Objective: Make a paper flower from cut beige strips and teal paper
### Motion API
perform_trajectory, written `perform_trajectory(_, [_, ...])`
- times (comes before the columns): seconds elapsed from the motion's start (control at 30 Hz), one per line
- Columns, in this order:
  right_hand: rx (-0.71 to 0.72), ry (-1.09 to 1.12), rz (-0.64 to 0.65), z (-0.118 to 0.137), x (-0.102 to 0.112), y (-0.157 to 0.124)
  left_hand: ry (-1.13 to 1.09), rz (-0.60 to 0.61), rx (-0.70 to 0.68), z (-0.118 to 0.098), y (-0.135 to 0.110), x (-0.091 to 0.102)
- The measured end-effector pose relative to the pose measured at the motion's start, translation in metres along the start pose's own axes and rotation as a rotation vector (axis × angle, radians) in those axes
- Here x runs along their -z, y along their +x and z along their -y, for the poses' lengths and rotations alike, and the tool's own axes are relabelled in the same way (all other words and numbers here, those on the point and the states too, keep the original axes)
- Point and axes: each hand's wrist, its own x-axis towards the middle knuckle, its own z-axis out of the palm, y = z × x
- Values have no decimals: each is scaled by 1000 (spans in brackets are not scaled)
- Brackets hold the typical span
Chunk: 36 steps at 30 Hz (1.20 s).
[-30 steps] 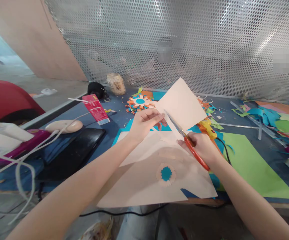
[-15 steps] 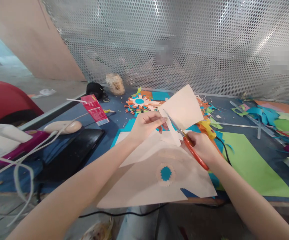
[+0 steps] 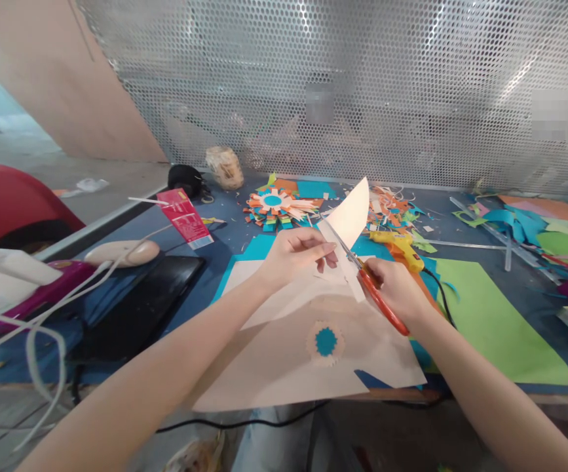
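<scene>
My left hand [image 3: 296, 252] pinches the edge of a cream paper piece [image 3: 350, 219] and holds it up above the table. My right hand [image 3: 394, 288] grips orange-handled scissors [image 3: 362, 275], and their blades run into the paper beside my left fingers. The raised piece stands edge-on and looks narrow. Under both hands lie large cream sheets [image 3: 284, 360], one with a small cream-and-teal paper flower [image 3: 326, 342] on it.
A yellow glue gun [image 3: 401, 246] and a green sheet [image 3: 490, 324] lie to the right. A layered paper flower [image 3: 276, 204] and scraps sit behind. A red carton [image 3: 184, 216], black tablet [image 3: 141, 308] and white cables [image 3: 42, 328] are left. A perforated metal screen [image 3: 362, 85] backs the table.
The raised paper piece has turned and dropped, so it shows narrower now. The scissors have moved further along it, and both hands have shifted slightly.
</scene>
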Motion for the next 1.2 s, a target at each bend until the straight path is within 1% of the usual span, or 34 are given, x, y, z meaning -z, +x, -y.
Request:
perform_trajectory(0.1, [-12,13,-13,-1,-1,0,9,-1,-6,0,-1,-1])
perform_trajectory(0.27, [-60,125,-30,-3,-3,0,45,19,-2,-1,1,1])
perform_trajectory(0.43, [-90,325,-35,-3,-5,-1,74,-135,-39,5,8,11])
perform_trajectory(0.53, [-105,468,-25,-2,-6,-1,93,-156,-41,8,9,13])
perform_trajectory(0.6, [-108,536,-24,-2,-7,-1,85,-144,-41,7,8,10])
perform_trajectory(0.73, [-65,625,-49,-1,-9,0,44,-131,-41,5,6,4])
perform_trajectory(0.8, [-62,667,-35,-1,-10,0,15,-123,-37,5,5,3])
perform_trajectory(1.0, [-153,759,14,4,-7,-1,-55,-89,-25,9,6,9])
perform_trajectory(1.1, [-173,799,32,6,-5,-2,-76,-59,29,9,4,7])
perform_trajectory(1.2, [-120,732,3,5,-5,-2,-129,-14,100,7,1,4])
